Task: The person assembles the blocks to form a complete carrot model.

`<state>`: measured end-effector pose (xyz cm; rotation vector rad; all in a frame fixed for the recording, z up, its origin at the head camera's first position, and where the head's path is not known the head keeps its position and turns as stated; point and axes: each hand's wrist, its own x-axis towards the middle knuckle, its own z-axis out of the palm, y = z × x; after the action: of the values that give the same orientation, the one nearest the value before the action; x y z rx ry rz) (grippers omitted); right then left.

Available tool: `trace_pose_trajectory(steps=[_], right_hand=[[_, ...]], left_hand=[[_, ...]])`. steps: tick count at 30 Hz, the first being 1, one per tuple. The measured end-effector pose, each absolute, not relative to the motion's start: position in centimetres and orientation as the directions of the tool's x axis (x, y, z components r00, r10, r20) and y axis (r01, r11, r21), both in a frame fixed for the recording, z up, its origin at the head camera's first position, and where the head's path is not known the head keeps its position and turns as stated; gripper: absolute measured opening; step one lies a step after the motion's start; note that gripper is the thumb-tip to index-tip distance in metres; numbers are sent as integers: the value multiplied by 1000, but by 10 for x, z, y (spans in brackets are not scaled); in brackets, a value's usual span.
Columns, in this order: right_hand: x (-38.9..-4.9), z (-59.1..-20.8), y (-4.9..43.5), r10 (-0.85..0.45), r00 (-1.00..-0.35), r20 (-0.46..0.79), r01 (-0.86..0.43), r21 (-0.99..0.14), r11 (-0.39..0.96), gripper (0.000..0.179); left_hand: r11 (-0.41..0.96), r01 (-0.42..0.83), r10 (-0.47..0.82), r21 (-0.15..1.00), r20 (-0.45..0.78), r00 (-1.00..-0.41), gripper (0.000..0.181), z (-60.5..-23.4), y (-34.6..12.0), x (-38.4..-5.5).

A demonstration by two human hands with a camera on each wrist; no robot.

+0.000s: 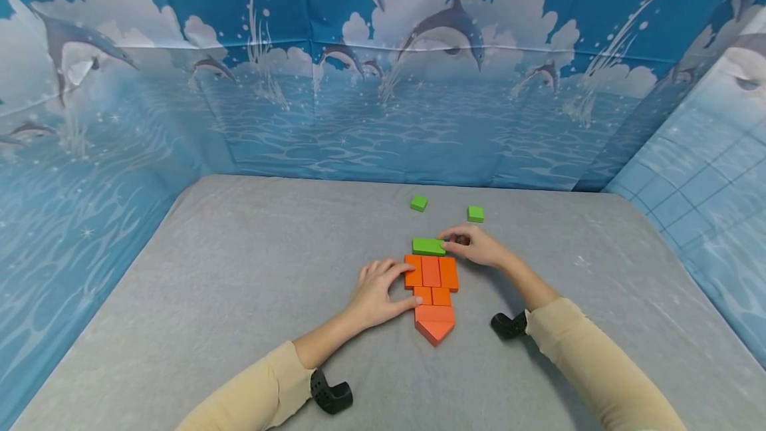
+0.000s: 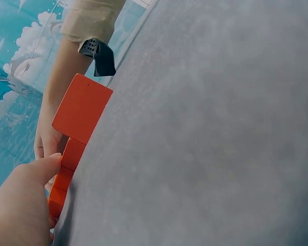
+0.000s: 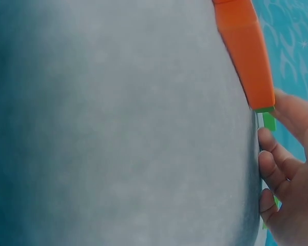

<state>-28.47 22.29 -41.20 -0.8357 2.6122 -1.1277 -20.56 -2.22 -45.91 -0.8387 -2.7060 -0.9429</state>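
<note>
On the grey cloth, orange blocks (image 1: 431, 271) lie together: three long ones side by side, two smaller ones nearer, then a rectangular block (image 1: 435, 313) and a triangular block (image 1: 435, 331) pointing toward me. My left hand (image 1: 377, 292) touches their left side with index fingertip and thumb, its fingers spread. Just beyond the long ones, a green rectangular block (image 1: 427, 246) lies crosswise. My right hand (image 1: 474, 245) pinches its right end between thumb and forefinger. In the right wrist view, an orange block (image 3: 246, 56) hides most of the green block.
Two small green blocks lie farther back, one on the left (image 1: 418, 203) and one on the right (image 1: 475, 213). A dolphin-printed blue curtain (image 1: 359, 118) stands around the grey cloth surface (image 1: 239, 271). Each wrist carries a black mount (image 1: 331, 394).
</note>
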Motion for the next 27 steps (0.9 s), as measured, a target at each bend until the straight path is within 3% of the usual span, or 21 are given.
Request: trace_pose_trajectory(steps=[7,27], right_hand=[[-271,-390,215,-570,-821,34,-418,-716,559,23],[-280,-403,220,-589,-808,-14,-401,-720,566,24]], left_hand=[[640,562,456,524,329,-827,53,-461,-22,-206],[643,564,457,518,331,-825,53,-460,-23,-206]])
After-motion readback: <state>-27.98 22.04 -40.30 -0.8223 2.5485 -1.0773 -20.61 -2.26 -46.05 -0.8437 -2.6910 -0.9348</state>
